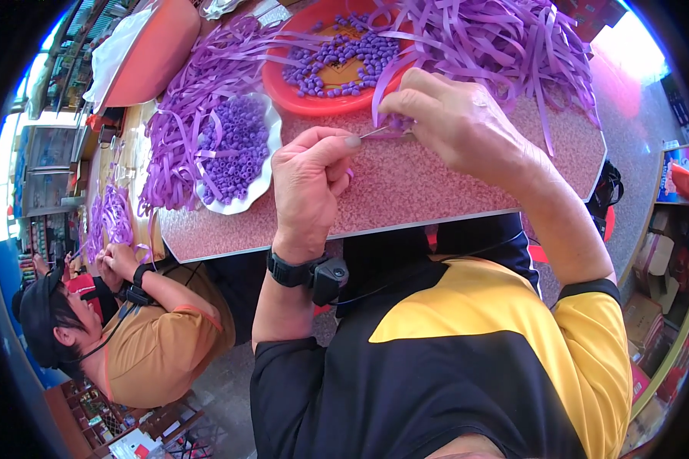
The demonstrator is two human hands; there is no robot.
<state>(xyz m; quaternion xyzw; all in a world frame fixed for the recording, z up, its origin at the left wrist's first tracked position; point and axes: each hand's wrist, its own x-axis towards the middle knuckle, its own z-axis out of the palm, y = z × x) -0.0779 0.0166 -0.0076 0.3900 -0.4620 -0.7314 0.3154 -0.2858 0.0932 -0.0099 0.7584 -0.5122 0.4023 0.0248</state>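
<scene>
Over the near part of the table, my left hand (311, 180) is closed in a pinch round a thin metal needle-like rod (373, 132) that points to the right. A bit of purple shows by its lower fingers; I cannot make out what it is. My right hand (459, 126) is closed at the rod's far end, pinching a purple ribbon (378, 96) that hangs by its fingertips. Just beyond the hands stands a red bowl (298, 101) with purple beads (367, 65) in it. Left of my left hand, a white scalloped dish (272, 145) holds more purple beads (237, 145).
Large heaps of purple ribbons (497, 46) lie at the far right and left of the pink speckled table (237, 233). A red basin (157, 53) with white cloth leans at the far left. Another person (161, 344) works at the left with purple ribbons (117, 214).
</scene>
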